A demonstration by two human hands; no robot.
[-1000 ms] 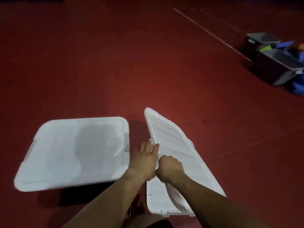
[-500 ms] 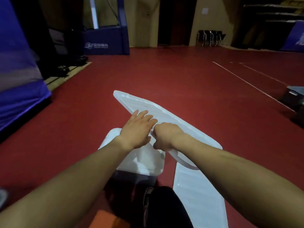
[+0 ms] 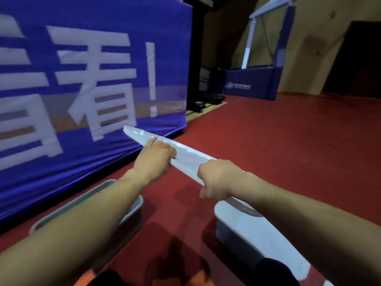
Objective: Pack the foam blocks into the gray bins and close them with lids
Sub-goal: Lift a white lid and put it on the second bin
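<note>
Head view: what do the hands have?

— Both hold the white lid (image 3: pixel 185 155), lifted clear of the floor and seen nearly edge-on. The left hand (image 3: pixel 153 159) has its fingers wrapped over the top face toward the far end, thumb hidden beneath. The right hand (image 3: pixel 216 179) is curled tight round the near edge.

Where does it go?

— My guess is the open gray bin (image 3: pixel 135 204), down and left of the grip, under the left forearm. The closed bin (image 3: pixel 228 236), below the right wrist, already wears a fitted lid (image 3: pixel 259 226).

Are there blocks in the open one?

— Cannot tell; the forearm covers most of it.

How to do this well?

— Slide the hands toward opposite ends before lowering, since a thin lid gripped close together will likely flex and tip. Bring it level, match one corner to the rim, then press round the edge.

And the surroundings?

— Red floor (image 3: pixel 288 145) lies all about and looks smooth. Beyond the grip to the left hangs a blue banner (image 3: pixel 103 48) with large white characters. Farther off to the right are a blue padded barrier (image 3: pixel 249 83) and a dark doorway (image 3: pixel 358 58).
</note>
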